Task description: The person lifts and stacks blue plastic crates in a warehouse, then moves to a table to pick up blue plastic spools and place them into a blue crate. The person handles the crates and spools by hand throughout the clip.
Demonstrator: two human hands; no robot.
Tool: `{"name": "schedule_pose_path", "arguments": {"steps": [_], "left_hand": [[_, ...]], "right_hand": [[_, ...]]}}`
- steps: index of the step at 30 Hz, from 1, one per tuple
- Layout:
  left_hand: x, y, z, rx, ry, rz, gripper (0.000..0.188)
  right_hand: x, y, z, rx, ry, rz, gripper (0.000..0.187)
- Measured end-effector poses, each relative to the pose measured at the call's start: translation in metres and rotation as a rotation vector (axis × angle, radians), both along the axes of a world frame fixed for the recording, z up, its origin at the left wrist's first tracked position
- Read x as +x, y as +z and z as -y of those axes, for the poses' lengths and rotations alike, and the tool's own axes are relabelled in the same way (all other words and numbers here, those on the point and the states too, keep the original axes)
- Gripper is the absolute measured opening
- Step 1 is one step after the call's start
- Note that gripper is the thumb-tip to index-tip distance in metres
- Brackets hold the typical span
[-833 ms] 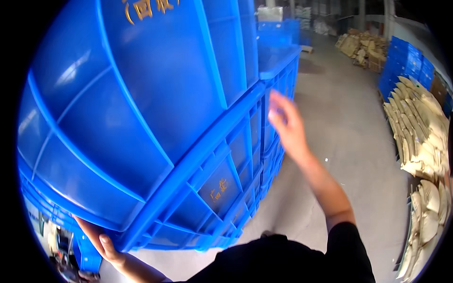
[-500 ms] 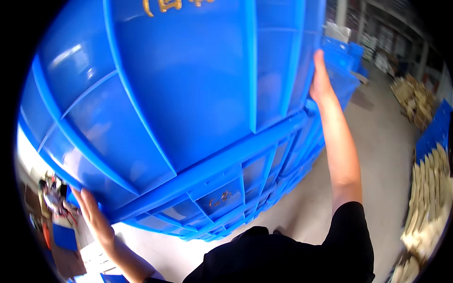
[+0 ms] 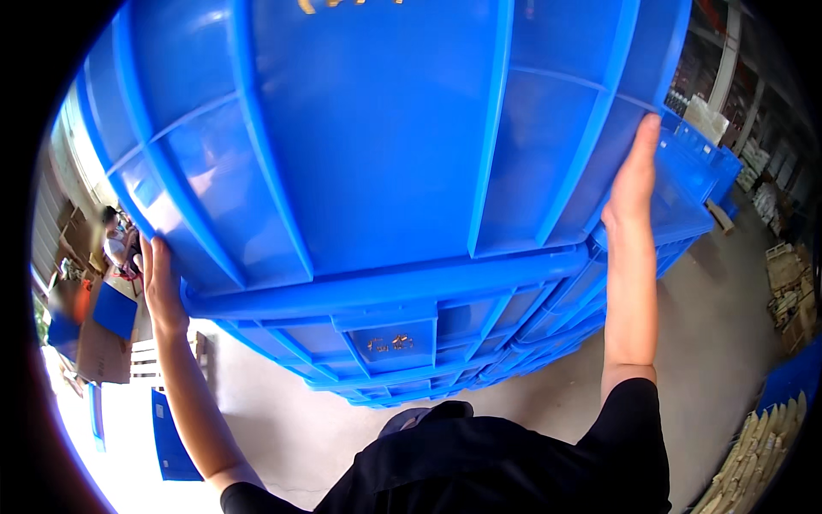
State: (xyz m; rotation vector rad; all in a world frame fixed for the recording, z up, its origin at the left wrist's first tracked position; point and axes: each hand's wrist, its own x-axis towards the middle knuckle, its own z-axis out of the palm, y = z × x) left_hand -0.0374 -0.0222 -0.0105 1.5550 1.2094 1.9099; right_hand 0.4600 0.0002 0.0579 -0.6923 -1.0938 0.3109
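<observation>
A large blue plastic crate with raised vertical ribs fills the upper middle, right in front of me. My left hand is pressed against its lower left side edge, fingers straight and close together. On the opposite side, my right hand lies along the right edge with the thumb side up, so the crate is held between both palms. The fingertips behind its edges are partly hidden. Directly beneath it is another blue crate, top of a stack; whether the upper one fully rests on it I cannot tell.
More blue crates stand behind at the right. Tied bundles of pale material lie at the lower right. A seated person is at the far left, near cardboard and a blue panel. Concrete floor runs along the right.
The view has turned, and the crate's bottom edge, slanted before, now looks nearly level. Both hands stay on its sides; they and the crate sit farther right in the picture.
</observation>
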Motion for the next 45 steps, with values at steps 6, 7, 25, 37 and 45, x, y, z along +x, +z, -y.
{"name": "schedule_pose_path", "arguments": {"steps": [6, 7, 25, 37, 45], "left_hand": [[0.002, -0.020, 0.000, -0.032, 0.161, 0.087, 0.059], [0.006, -0.018, -0.005, -0.045, 0.219, 0.073, 0.058], [0.071, 0.071, -0.009, 0.152, 0.236, 0.027, 0.044], [0.042, 0.042, 0.002, 0.179, 0.184, -0.017, 0.055], [0.055, 0.031, -0.005, 0.282, 0.233, 0.071, 0.063]], "right_hand": [[0.010, 0.000, 0.001, -0.075, 0.011, -0.050, 0.065], [0.010, 0.003, 0.000, -0.066, -0.005, -0.051, 0.064], [0.023, 0.021, -0.015, -0.056, 0.026, -0.010, 0.070], [0.005, -0.008, 0.004, -0.058, -0.056, -0.144, 0.076], [0.021, -0.017, -0.007, -0.044, 0.096, -0.161, 0.076]]}}
